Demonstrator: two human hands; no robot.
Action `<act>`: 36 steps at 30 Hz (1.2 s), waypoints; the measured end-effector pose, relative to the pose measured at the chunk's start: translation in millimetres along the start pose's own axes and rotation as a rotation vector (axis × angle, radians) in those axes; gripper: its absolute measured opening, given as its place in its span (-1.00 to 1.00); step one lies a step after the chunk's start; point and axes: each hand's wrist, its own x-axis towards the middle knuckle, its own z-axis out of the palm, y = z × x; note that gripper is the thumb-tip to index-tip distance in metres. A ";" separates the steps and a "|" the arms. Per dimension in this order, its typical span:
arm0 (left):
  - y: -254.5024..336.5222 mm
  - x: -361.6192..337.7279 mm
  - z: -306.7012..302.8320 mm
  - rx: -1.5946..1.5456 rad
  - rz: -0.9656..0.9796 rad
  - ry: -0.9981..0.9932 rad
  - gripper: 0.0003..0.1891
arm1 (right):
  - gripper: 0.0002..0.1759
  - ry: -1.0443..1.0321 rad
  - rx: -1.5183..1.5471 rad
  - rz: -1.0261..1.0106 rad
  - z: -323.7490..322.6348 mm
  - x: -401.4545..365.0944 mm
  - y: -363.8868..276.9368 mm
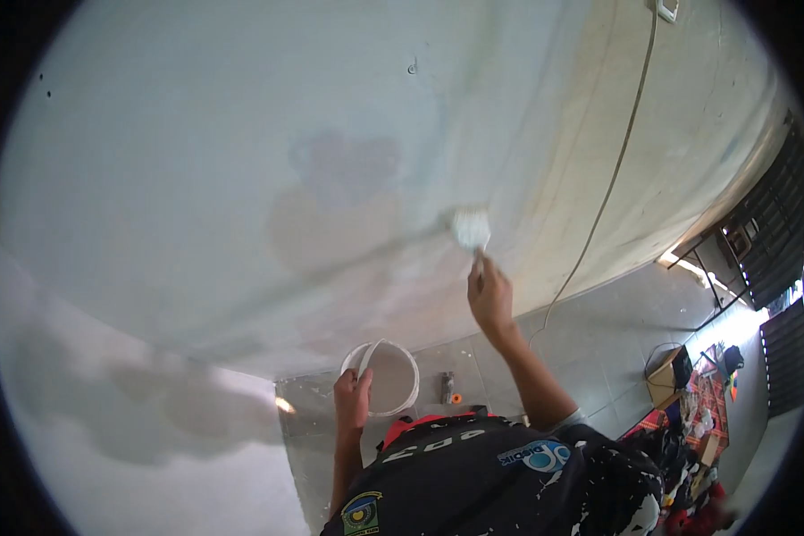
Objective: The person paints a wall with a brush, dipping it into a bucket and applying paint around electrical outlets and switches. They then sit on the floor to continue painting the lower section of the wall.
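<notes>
My right hand [491, 290] is closed around the handle of a wide paintbrush [471, 229]. The brush's white-coated bristles point up against the wall [357, 98], and its shadow falls on the wall to the left. Lower down, my left hand [353, 399] grips the white handle of a round bucket [385, 414] at its left rim. Pale greyish liquid shows inside the bucket. Faint pinkish and bluish patches show through the wall's whitish coat around the brush.
A thin cable [623, 165] runs down the wall to the right of the brush. On the grey tiled floor [590, 313], a small bottle-like item [448, 388] stands near the bucket. A red patterned mat [707, 406] with a box [665, 379] and clothes lies at right. A side wall [152, 411] borders the left.
</notes>
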 end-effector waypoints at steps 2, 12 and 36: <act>-3.9 0.6 -1.0 0.007 -0.002 0.001 -0.76 | -0.64 -0.255 -0.047 0.159 17.3 -35.0 38.1; -37.2 22.2 -21.0 0.141 0.050 -0.002 -0.75 | -0.69 -0.003 0.270 0.230 -77.0 73.4 -67.3; -6.5 0.5 -6.2 0.122 -0.012 -0.032 -0.76 | -0.76 -0.265 0.093 0.474 11.4 -55.3 77.0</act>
